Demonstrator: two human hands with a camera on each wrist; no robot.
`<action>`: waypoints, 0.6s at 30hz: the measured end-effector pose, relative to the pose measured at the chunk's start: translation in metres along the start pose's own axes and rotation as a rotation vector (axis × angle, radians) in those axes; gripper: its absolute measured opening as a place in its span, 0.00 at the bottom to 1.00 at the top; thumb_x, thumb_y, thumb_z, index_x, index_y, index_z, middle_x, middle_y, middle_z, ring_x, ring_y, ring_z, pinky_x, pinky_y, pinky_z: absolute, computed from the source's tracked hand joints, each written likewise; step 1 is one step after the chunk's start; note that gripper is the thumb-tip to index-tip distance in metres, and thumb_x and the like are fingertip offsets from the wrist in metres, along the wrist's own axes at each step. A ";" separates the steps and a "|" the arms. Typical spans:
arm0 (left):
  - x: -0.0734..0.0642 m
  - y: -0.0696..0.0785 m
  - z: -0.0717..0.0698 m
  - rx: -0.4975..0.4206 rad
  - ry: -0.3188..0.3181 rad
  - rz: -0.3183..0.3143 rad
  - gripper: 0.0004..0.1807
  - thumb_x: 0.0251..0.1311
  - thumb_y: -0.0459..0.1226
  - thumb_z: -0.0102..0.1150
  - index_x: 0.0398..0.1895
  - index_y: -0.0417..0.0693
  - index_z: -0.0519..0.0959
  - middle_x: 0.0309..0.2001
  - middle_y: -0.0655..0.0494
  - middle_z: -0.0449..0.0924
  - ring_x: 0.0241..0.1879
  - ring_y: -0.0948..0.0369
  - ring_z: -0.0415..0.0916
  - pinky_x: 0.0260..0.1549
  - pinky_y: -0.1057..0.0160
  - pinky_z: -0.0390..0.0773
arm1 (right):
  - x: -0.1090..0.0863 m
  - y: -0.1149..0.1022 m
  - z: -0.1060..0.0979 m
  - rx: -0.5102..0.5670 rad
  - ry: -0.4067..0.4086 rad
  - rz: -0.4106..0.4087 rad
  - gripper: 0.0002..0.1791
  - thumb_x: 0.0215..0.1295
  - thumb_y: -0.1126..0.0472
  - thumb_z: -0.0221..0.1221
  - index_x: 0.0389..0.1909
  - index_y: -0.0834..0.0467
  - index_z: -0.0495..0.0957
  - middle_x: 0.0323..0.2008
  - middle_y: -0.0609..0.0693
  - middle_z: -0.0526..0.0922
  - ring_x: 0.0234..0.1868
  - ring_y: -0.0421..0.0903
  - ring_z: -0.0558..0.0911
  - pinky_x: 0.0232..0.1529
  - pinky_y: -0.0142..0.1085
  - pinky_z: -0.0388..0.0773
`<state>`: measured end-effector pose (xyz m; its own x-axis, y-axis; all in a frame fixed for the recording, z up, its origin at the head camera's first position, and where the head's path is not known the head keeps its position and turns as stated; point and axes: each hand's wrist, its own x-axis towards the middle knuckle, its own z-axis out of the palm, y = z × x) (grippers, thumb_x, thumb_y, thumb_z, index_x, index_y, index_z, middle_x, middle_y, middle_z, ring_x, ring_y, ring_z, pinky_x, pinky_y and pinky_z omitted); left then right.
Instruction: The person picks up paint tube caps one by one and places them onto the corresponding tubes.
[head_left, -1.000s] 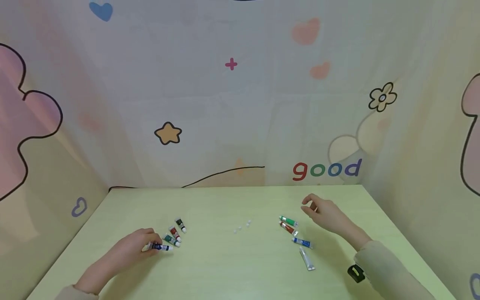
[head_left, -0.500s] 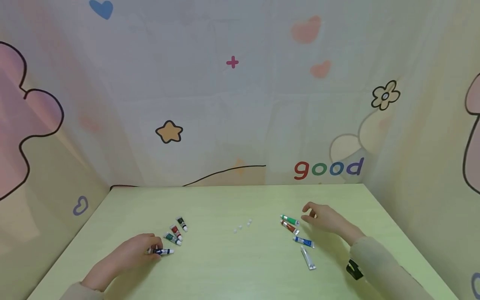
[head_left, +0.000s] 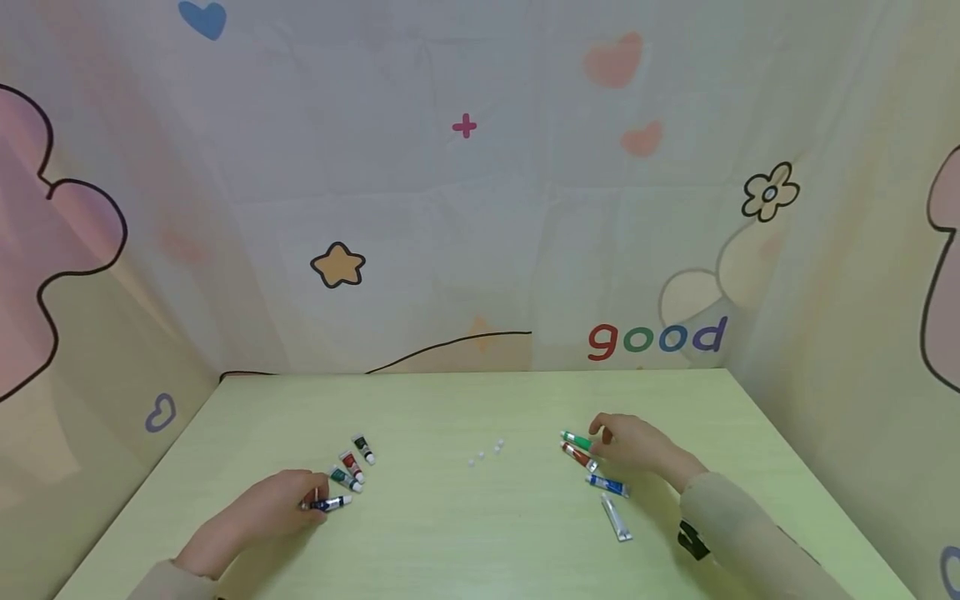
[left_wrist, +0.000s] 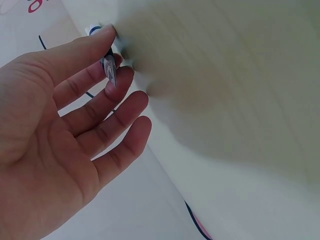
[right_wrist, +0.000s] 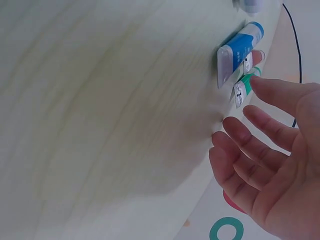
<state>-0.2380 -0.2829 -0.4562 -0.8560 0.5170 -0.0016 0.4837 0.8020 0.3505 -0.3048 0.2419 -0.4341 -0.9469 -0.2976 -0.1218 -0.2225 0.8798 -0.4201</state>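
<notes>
The left hand (head_left: 281,503) pinches a dark tube (head_left: 331,504); to grab the green tube (head_left: 575,440), the half-open, empty right hand (head_left: 636,444) should pinch.

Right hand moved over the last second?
Yes: the right hand moved left and down in the head view, judged against the printed flower.

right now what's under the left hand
A dark blue tube, white end showing, pinched by the left hand, which covers part of its middle; shadowed table shows below.
</notes>
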 end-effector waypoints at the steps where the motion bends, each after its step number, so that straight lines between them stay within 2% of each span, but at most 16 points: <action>1: 0.001 0.000 0.000 -0.008 -0.002 -0.007 0.10 0.56 0.37 0.73 0.33 0.52 0.78 0.26 0.67 0.70 0.26 0.69 0.64 0.26 0.64 0.68 | 0.000 -0.001 0.000 -0.002 0.003 -0.005 0.14 0.68 0.60 0.65 0.51 0.60 0.78 0.37 0.50 0.80 0.36 0.47 0.76 0.44 0.46 0.79; 10: 0.005 0.001 0.000 -0.039 -0.013 -0.044 0.10 0.58 0.38 0.72 0.32 0.50 0.77 0.24 0.67 0.70 0.23 0.69 0.64 0.25 0.65 0.68 | 0.005 -0.001 0.007 -0.028 0.032 -0.055 0.12 0.65 0.61 0.66 0.47 0.59 0.80 0.36 0.49 0.80 0.35 0.47 0.76 0.44 0.47 0.79; 18: 0.005 0.002 0.001 -0.031 -0.010 -0.029 0.11 0.57 0.37 0.72 0.31 0.49 0.76 0.23 0.66 0.68 0.23 0.69 0.62 0.25 0.65 0.66 | 0.007 0.002 0.009 -0.069 0.043 -0.097 0.09 0.63 0.65 0.65 0.44 0.59 0.81 0.33 0.47 0.78 0.33 0.45 0.75 0.41 0.44 0.78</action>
<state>-0.2415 -0.2788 -0.4561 -0.8675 0.4970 -0.0216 0.4529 0.8069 0.3792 -0.3100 0.2376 -0.4442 -0.9290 -0.3674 -0.0441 -0.3274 0.8717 -0.3646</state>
